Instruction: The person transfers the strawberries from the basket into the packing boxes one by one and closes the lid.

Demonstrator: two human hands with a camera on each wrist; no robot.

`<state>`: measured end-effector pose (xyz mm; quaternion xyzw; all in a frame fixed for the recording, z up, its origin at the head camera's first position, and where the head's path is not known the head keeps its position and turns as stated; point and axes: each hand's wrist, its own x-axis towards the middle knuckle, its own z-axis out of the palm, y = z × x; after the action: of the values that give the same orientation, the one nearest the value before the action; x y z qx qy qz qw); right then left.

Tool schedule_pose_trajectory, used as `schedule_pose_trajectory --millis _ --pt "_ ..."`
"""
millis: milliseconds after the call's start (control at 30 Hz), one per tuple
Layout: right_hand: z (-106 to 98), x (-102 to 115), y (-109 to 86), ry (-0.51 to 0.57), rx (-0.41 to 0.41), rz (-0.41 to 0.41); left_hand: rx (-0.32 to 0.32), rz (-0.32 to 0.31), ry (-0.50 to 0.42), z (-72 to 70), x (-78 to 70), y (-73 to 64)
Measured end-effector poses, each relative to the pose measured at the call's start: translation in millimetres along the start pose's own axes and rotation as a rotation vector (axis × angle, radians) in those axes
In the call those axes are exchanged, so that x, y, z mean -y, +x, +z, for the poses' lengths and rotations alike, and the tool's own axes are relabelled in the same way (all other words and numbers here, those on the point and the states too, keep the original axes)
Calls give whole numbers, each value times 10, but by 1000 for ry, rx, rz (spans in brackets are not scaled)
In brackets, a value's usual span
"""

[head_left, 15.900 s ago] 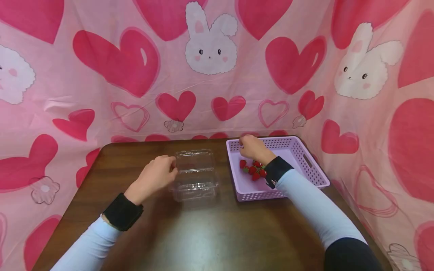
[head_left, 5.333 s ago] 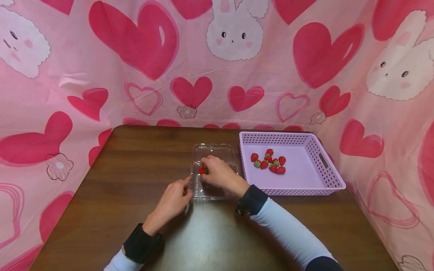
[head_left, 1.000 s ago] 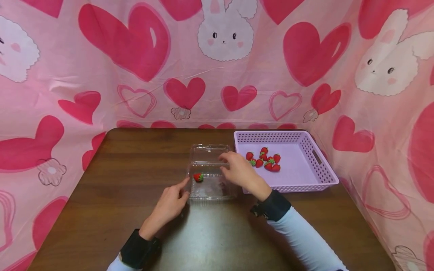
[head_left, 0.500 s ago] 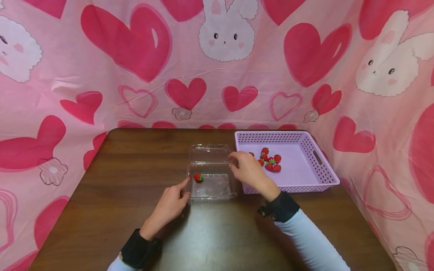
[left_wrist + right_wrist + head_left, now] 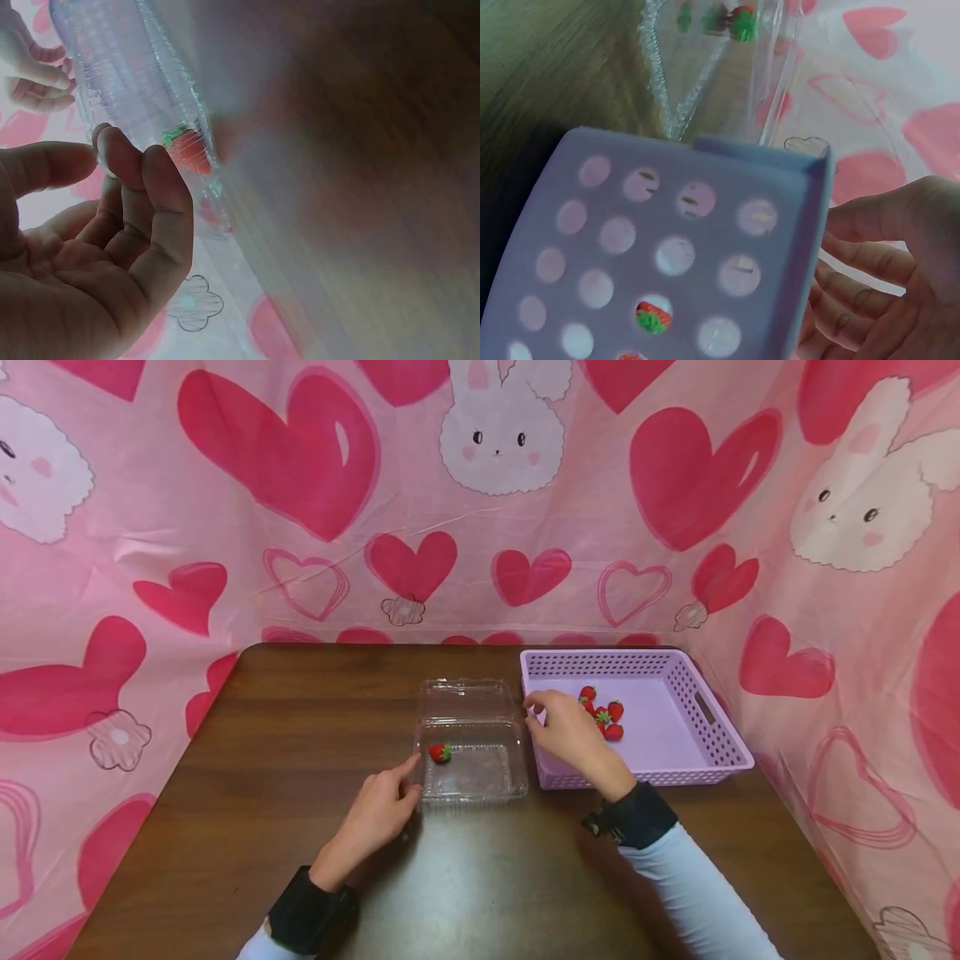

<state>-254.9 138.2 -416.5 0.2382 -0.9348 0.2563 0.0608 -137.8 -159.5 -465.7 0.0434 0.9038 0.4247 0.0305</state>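
A clear plastic clamshell box [image 5: 480, 772] stands with its lid folded back on the dark table. One red strawberry [image 5: 439, 752] lies inside, near the left wall. My left hand [image 5: 371, 814] rests at the box's left side, its index fingertip touching the edge and the thumb apart. Over the left rim of the lilac basket [image 5: 675, 739] is my right hand [image 5: 572, 735], fingers loosely bent and holding nothing. Several strawberries [image 5: 602, 717] lie in the basket, some hidden behind that hand. In the right wrist view the perforated basket wall [image 5: 660, 225] stands beside the right fingers.
The basket stands close to the box's right side, its rim raised above the table. Brown wooden table [image 5: 300, 718] spreads to the left and in front. A pink cloth [image 5: 330, 518] with hearts and rabbits hangs behind and at both sides.
A strawberry pinched over the box by my right hand 5.3 seconds ago now lies inside it. That hand has since moved right to the basket's rim. The left hand stays put lately.
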Motion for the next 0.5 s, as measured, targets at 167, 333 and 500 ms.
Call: schedule_pose_trajectory --millis 167,333,500 --pt "-22 -54 -25 -17 -36 -4 -12 10 16 5 -2 10" --pt "-20 -100 -32 -30 -15 41 -20 19 21 10 2 8" --pt "-14 -189 -35 -26 -12 75 -20 19 18 4 5 11"
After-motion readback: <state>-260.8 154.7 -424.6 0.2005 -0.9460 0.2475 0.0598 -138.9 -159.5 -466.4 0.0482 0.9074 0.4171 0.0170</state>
